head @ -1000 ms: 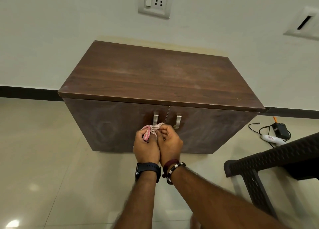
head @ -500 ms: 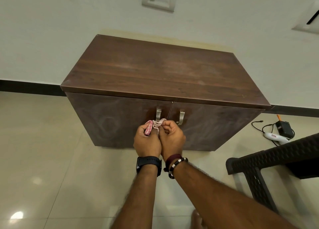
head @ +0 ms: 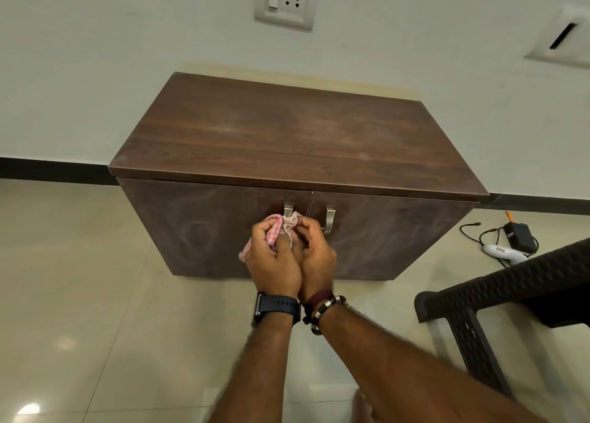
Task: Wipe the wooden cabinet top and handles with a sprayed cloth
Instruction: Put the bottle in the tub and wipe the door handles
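Down at the cabinet [head: 287, 141] doors, both hands, left hand [head: 273, 256] and right hand [head: 314, 253], pinch the pink cloth [head: 281, 231] around the left handle [head: 288, 211]. Handle step; right handle [head: 329, 220] looks next, so slide over.

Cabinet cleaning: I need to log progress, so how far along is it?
Done: cannot be confirmed; the cabinet top has faint pale smears. In hand: both the left hand and right hand grip the pink cloth around the left handle. Left: the right handle, uncovered beside them.
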